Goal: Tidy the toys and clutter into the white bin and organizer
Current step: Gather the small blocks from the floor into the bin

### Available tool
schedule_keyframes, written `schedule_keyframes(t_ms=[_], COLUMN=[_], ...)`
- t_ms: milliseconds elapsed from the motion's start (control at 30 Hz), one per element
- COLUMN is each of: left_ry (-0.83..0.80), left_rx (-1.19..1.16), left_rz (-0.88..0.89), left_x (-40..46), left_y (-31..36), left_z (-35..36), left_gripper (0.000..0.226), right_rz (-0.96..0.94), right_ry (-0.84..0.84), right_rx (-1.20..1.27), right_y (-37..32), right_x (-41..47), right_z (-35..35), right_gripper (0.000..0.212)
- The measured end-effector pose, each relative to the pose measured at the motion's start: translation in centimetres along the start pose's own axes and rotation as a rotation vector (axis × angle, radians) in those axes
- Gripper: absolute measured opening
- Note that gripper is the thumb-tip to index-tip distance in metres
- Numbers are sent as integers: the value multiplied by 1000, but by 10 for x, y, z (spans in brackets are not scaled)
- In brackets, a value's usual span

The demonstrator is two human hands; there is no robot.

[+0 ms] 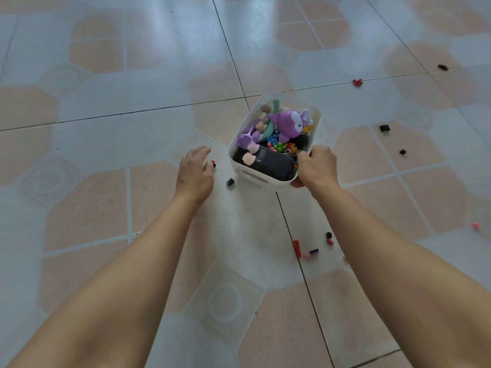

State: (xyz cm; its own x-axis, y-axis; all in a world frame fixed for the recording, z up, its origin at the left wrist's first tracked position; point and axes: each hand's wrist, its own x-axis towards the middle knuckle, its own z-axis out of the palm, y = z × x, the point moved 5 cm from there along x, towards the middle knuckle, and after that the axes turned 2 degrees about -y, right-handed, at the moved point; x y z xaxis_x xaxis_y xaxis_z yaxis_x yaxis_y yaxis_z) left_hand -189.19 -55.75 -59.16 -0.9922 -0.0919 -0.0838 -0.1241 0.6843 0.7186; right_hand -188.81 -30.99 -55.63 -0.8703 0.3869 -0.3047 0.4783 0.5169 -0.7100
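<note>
Both bare forearms reach forward, well apart. The left hand hovers palm-down, fingers loosely curled, holding nothing. The right hand has its grip curled, thumb on top and fingers beneath.

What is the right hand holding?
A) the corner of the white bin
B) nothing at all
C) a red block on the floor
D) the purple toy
A: the right hand grips the near corner of the white bin, with the thumb over the rim and the fingers under it, while the purple toy lies inside the bin untouched.
</note>
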Motion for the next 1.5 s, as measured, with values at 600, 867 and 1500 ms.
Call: schedule_keyframes(t_ms=[600,867,1500], left_ry=[-29,-327,-432], left_rx=[207,61,236], left_rz=[370,242,344], left_x=[-76,-135,-142], left_y=[38,77,138], left_z=[68,113,166], left_gripper=[12,13,27], right_rz=[-130,48,-167], right_ry=[-93,-294,-279], right_rx=[-69,-453,-388], right_y=[42,156,145], right_x=[-12,-54,-84], right_z=[-36,-98,-64], right_gripper=[27,52,46])
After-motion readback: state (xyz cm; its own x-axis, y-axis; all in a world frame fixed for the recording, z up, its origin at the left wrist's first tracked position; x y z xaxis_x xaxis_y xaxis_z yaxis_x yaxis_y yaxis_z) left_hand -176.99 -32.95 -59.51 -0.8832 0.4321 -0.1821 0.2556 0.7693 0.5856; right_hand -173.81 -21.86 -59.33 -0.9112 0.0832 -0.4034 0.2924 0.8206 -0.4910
